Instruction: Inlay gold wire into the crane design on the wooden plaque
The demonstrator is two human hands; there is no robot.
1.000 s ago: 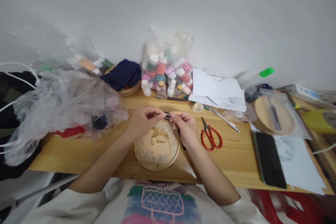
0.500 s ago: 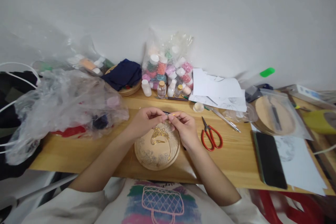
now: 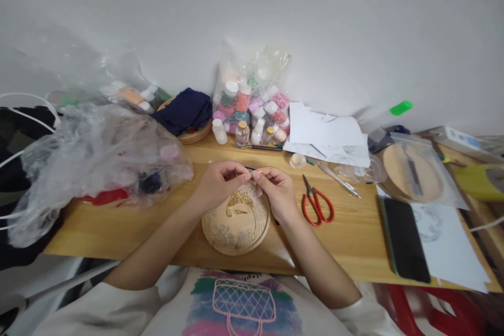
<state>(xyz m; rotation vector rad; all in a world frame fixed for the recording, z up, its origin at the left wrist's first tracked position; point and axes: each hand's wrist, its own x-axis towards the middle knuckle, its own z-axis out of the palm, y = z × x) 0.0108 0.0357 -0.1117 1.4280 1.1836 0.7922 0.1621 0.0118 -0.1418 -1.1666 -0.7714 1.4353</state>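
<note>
Over the far edge of a round wooden board (image 3: 230, 233), my left hand (image 3: 220, 181) and my right hand (image 3: 277, 189) meet fingertip to fingertip. Both are closed in a pinch on a thin piece of gold wire (image 3: 260, 171), mostly hidden by the fingers. The board lies flat on the table, with a printed line drawing of waves and rays. Shaped gold wire (image 3: 238, 205) forms a bird-like head and neck on it. A small dark label with pale print (image 3: 249, 169) shows just behind my fingers. Red-handled scissors (image 3: 317, 202) lie right of my right hand.
Small bottles (image 3: 243, 135) and a bag of colourful jars (image 3: 252, 94) stand against the wall. Crumpled plastic (image 3: 102, 152) covers the left side. Papers (image 3: 326, 131), a craft knife (image 3: 338, 179), a phone (image 3: 405, 241) and a bagged wooden disc (image 3: 394, 168) lie to the right.
</note>
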